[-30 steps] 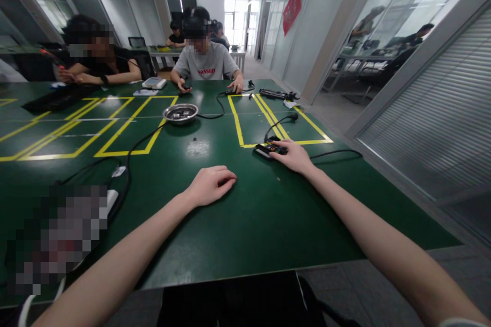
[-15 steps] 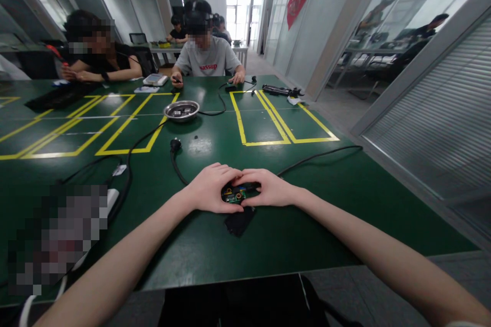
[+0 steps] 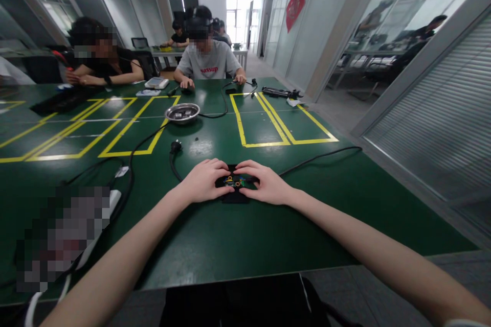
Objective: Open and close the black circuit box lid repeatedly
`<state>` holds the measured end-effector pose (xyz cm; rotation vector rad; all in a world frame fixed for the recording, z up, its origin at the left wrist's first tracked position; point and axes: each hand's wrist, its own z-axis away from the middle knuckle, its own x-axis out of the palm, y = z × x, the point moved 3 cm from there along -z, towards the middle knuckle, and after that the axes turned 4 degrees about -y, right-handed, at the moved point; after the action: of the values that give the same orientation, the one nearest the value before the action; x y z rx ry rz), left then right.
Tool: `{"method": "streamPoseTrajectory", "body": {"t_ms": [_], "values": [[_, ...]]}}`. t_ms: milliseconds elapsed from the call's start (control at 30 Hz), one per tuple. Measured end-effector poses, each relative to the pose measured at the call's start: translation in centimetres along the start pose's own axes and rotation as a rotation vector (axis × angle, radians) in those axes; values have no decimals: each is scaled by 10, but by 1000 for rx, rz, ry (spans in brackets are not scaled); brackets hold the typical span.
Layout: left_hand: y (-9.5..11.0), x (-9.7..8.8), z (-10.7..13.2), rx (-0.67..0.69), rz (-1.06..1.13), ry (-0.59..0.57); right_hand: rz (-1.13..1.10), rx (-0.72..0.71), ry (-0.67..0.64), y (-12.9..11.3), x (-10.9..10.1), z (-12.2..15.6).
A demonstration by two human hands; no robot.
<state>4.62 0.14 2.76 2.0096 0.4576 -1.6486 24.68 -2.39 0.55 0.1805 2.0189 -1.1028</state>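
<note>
A small black electronic device (image 3: 235, 183) with an exposed circuit board lies on the green table (image 3: 245, 235) in front of me. My left hand (image 3: 205, 181) grips its left side with curled fingers. My right hand (image 3: 264, 184) grips its right side the same way. Its black cable (image 3: 326, 156) trails off to the right, and a black plug (image 3: 175, 146) on a cord lies just left of my left hand.
A metal bowl (image 3: 181, 112) with small parts stands further back. Yellow tape rectangles (image 3: 284, 127) mark the table. A white power strip (image 3: 111, 199) and cables lie at the left. Two other people sit at the far side with their own devices. The table edge is near me.
My right hand brought the device from the yellow rectangle at the right to the middle in front of me. My left hand has joined it, and both now hold the device.
</note>
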Motion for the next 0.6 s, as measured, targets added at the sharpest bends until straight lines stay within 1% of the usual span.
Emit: {"method": "streamPoseTrajectory", "body": {"t_ms": [133,233,333,433,600], "values": [[0,1,1,-14,9,15,55,3,6,4,-13,1],[-1,2,1,-18,20,27,123,11,-32,14,-26,2],[-3,3,1,-24,21,31,111,-7,-48,24,-33,3],[-3,3,1,-30,23,38,80,-39,-22,25,-30,2],[-3,5,0,-31,35,46,104,-65,26,14,-11,-2]]}}
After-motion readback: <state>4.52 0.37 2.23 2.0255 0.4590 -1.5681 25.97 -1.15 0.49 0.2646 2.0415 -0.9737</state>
